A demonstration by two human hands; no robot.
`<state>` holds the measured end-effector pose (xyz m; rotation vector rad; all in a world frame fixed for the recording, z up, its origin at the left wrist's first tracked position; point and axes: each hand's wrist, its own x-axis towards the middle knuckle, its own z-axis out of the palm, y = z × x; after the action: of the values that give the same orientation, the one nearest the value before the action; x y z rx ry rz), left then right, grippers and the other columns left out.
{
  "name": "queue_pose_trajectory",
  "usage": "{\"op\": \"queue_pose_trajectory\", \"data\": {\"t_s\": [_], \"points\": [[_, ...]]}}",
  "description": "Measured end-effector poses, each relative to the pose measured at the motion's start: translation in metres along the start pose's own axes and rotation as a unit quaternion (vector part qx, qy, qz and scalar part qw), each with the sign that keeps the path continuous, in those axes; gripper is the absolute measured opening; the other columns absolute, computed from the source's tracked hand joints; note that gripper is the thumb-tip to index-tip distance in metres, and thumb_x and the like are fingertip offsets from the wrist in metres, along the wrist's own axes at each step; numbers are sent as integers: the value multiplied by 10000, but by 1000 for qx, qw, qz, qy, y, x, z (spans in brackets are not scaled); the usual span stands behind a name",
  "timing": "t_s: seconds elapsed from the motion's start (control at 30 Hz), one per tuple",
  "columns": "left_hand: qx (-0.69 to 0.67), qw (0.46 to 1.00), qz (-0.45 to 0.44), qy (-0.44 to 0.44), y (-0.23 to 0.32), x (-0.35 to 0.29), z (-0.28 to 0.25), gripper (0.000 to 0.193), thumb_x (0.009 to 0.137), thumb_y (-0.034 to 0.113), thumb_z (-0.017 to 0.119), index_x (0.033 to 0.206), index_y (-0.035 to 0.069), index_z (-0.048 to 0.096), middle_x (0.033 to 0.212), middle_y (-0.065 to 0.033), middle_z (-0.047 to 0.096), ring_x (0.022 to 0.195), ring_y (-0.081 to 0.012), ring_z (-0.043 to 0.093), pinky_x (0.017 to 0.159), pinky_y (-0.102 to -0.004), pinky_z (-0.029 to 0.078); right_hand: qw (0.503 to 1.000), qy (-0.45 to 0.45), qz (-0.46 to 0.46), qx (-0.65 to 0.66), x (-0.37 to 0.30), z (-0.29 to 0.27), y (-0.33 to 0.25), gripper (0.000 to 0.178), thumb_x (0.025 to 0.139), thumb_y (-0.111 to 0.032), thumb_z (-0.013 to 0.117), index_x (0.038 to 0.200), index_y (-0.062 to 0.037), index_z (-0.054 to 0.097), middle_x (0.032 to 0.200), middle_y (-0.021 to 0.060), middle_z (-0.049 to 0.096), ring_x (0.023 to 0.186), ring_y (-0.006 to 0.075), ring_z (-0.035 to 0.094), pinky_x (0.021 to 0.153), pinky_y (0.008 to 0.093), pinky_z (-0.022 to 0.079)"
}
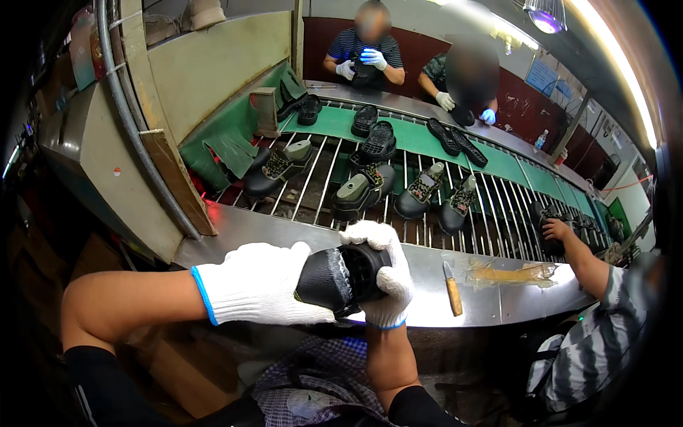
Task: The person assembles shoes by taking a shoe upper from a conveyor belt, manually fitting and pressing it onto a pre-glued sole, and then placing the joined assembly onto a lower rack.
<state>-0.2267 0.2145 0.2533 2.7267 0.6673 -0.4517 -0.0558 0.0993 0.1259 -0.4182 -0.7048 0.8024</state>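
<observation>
Shoe before the conveyor, grasped in both gloved hands, its sole against the toe.

The left hand clasps the toe; the right hand curls round the sole. The step appears to be seating or checking the sole; the next move likely calls for aligned edges and firm, even pressure. Along the conveyor's near edge runs a steel ledge bearing a knife and, right of it, tape. On the conveyor stand further shoes; loose soles lie toward its far edge. Two co-workers work beyond the conveyor, a third person at its near right; a lamp hangs above.
</observation>
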Motion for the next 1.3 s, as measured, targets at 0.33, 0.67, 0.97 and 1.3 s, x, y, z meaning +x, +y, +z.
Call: {"op": "queue_pose_trajectory", "data": {"t_s": [0.33,0.67,0.97,1.3], "points": [[2,996,81,20,20,27,-11,949,785,850,793,1142,-19,662,969,-213,788,866,-422,806,771,-487,660,969,-28,3,-246,2,-14,-32,441,826,-188,709,1221,-32,595,1361,130,556,1262,228,533,1163,353,400],[-2,999,37,-4,24,37,-25,959,814,830,785,1209,-33,651,1044,-243,790,955,-422,807,853,-481,653,996,-6,-57,-66,15,-38,-17,373,864,-165,709,1198,-37,601,1292,155,607,1250,287,595,1200,443,438],[-82,994,-46,55,-17,55,-20,974,765,816,840,1181,-52,692,1025,-260,785,963,-418,798,875,-465,631,969,-21,-56,240,61,-57,33,312,1003,-333,735,1196,-98,664,1211,107,671,1229,301,630,1201,490,452],[-29,999,1,36,-4,61,-27,967,780,831,816,1144,-52,667,1000,-272,781,931,-439,799,844,-468,640,994,11,-17,109,63,-41,9,246,917,-144,670,1135,-36,630,1209,169,644,1237,351,637,1180,512,489]]}}
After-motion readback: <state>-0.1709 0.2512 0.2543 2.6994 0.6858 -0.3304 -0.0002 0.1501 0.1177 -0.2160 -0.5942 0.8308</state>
